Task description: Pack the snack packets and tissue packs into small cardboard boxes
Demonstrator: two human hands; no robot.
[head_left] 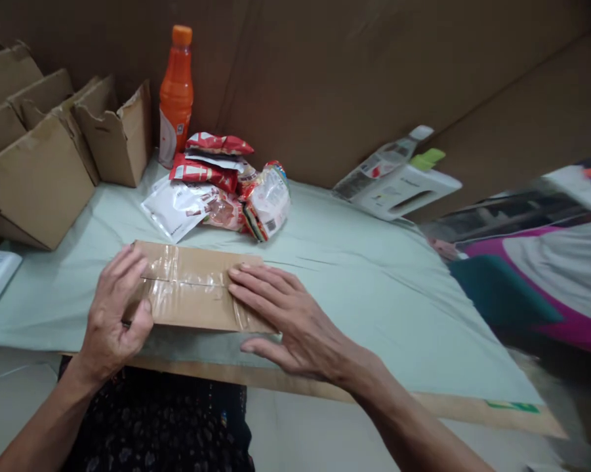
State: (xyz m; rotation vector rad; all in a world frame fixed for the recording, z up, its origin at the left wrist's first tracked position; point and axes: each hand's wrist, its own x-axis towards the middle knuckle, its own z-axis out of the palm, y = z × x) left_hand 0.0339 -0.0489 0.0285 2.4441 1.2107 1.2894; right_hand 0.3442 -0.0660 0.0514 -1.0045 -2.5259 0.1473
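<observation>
A flat cardboard box [191,288] sealed with clear tape lies near the front edge of the table. My left hand [115,308] rests on its left end, fingers slightly curled over the top and thumb against the side. My right hand [285,314] lies flat on the box's right end with its fingers stretched out toward the taped seam. Neither hand lifts the box; both press on it.
Behind the box lies a pile of snack packets [221,190] and an orange drink bottle [176,92]. Open cardboard boxes [54,144] stand at the left. A white tape dispenser [403,187] sits at the right. Pale green cloth [374,282] covers the table.
</observation>
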